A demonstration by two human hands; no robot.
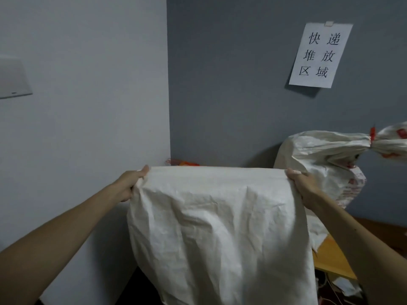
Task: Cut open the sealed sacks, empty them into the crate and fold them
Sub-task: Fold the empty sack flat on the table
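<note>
2 hands hold 1 white woven sack up in front of me, stretched flat between them by its top edge. My left hand grips the upper left corner, the thumb lying along the edge and the fingers curled behind the cloth, where I cannot see them. My right hand pinches the upper right corner the same way, fingers wrapped round the back. Both arms are bare and reach well forward. The sack hangs limp and wrinkled from that edge. Its lower part runs out of the bottom of the view, so I cannot tell what lies under it.

Behind my right hand, just beside the held sack, stands a 2nd sack, full and bulging, white with red print. Its neck is gathered tight toward the right and bound with a red tie, and the loose mouth flares past the tie to the frame edge. Below it lies a flat brown cardboard piece, partly hidden behind the held sack, with white scraps near it.

Over the top edge of the held sack, where the white wall meets the grey wall, a bit of orange and red peeks out; too little shows to name it. High on the grey wall hangs a paper sheet with 6 black Chinese characters in 3 rows, taped at the top. A pale flat panel sits on the white wall at far left.
</note>
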